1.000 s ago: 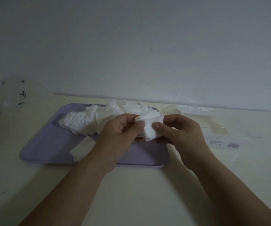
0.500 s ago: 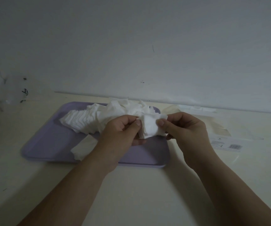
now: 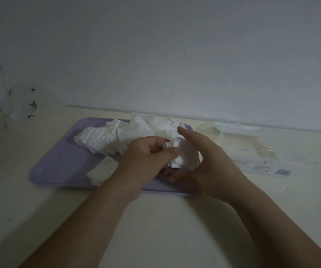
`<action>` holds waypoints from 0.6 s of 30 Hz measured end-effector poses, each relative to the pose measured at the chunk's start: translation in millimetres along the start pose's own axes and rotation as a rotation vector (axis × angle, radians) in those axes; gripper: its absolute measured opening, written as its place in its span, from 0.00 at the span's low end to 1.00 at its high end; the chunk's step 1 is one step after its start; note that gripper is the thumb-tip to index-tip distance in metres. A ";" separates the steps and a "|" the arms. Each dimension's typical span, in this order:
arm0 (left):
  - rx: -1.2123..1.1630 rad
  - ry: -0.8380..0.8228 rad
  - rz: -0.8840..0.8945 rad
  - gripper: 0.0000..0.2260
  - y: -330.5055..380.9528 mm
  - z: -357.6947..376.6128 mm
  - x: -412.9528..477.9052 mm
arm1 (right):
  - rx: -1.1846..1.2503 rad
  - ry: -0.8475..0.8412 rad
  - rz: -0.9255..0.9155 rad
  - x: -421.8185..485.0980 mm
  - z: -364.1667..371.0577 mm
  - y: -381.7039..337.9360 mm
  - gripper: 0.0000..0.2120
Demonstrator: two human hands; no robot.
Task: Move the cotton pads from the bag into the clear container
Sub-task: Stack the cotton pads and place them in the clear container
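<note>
Over the right part of the lavender tray (image 3: 59, 167), my left hand (image 3: 148, 153) pinches a small stack of white cotton pads (image 3: 186, 157) between thumb and fingers. My right hand (image 3: 208, 159) lies against the stack's right side with its fingers stretched out, one pointing up and others reaching under the pads. A larger fanned pile of cotton pads (image 3: 101, 138) lies on the tray's far half, and a single pad (image 3: 101, 171) rests near its front edge. The flattened bag (image 3: 252, 151) lies on the table right of the tray. The clear container (image 3: 18, 105) stands far left by the wall.
The tray sits on a pale table (image 3: 155, 229) that meets a white wall (image 3: 155, 55) just behind it. The bag's printed label (image 3: 271, 171) faces the front. Bare tabletop lies in front of the tray, under my forearms.
My right hand has let go of its pinch on the stack and opened, its fingers now spread along the pads' side. The stack sits lower over the tray, still held by my left hand.
</note>
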State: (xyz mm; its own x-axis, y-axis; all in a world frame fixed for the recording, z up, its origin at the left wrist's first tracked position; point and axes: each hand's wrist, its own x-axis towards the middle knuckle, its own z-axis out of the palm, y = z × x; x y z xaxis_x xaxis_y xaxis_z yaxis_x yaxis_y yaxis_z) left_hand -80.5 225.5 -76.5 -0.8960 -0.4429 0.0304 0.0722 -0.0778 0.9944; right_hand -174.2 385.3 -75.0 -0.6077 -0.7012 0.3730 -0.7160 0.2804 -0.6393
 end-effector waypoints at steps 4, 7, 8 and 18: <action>0.052 -0.009 0.034 0.04 -1.6 0.7 0.8 | -0.018 0.024 0.069 -0.7 -2.4 -5.1 0.37; 0.016 -0.030 0.030 0.08 -2.4 1.7 0.8 | 0.072 0.068 0.041 -1.3 -4.0 -5.6 0.27; -0.024 -0.029 -0.008 0.10 -2.6 2.4 1.5 | 0.107 0.081 0.051 -1.3 -3.7 -5.8 0.27; -0.150 -0.094 -0.140 0.12 -3.2 4.5 1.4 | 0.102 0.068 0.163 -1.1 -2.2 -7.0 0.45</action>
State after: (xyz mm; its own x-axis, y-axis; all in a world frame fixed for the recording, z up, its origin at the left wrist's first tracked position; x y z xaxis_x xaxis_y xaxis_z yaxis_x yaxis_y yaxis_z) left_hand -84.0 229.2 -79.2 -0.9384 -0.3334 -0.0906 0.0021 -0.2677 0.9635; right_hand -169.3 385.5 -69.5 -0.7370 -0.6052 0.3011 -0.5698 0.3165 -0.7584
